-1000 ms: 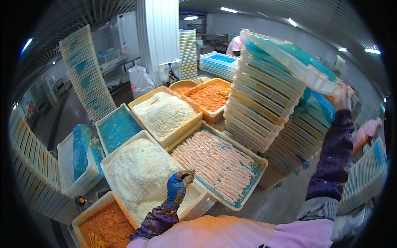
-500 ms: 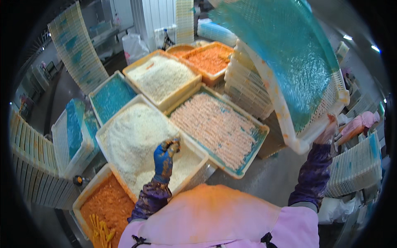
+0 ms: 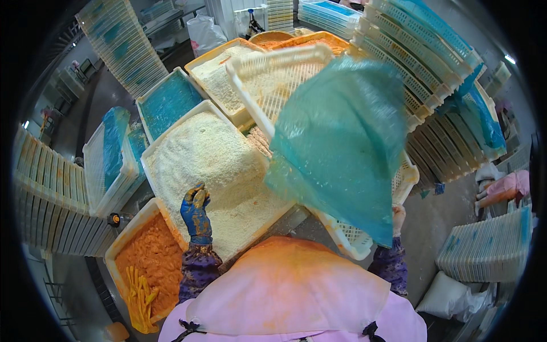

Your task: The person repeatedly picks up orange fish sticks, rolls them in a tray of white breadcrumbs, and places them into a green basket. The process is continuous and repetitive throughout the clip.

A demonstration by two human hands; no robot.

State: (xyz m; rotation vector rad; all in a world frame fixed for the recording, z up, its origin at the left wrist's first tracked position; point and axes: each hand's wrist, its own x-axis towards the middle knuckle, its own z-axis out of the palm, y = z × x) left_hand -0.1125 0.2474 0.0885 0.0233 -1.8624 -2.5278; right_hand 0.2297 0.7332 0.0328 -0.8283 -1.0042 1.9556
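My left hand [image 3: 196,216], in a stained blue glove, is held above the wide tray of pale crumbs [image 3: 199,154]. Its fingers are curled together; whether anything is between them is hidden. At the right, my right hand [image 3: 399,220] grips the near right edge of a white perforated plastic tray [image 3: 259,74]. A loose teal plastic sheet [image 3: 342,142] billows over this tray and covers most of it. Beneath it, a sliver of pinkish crumbed rows [image 3: 258,141] shows; the rest is hidden.
An orange-filled tub [image 3: 149,268] with yellow gloves [image 3: 141,296] on its edge stands at near left. Behind are a second crumb tray [image 3: 219,77] and a teal-lined tray [image 3: 171,105]. Tall tray stacks rise at left [image 3: 48,176] and right [image 3: 416,68]. A lamp-like black object [image 3: 117,219] sits by the tub.
The white tray has come down from the upper right over the crumbed rows, its teal sheet lifting loose. My right hand came inward; my left hand shifted slightly left. The view has turned right.
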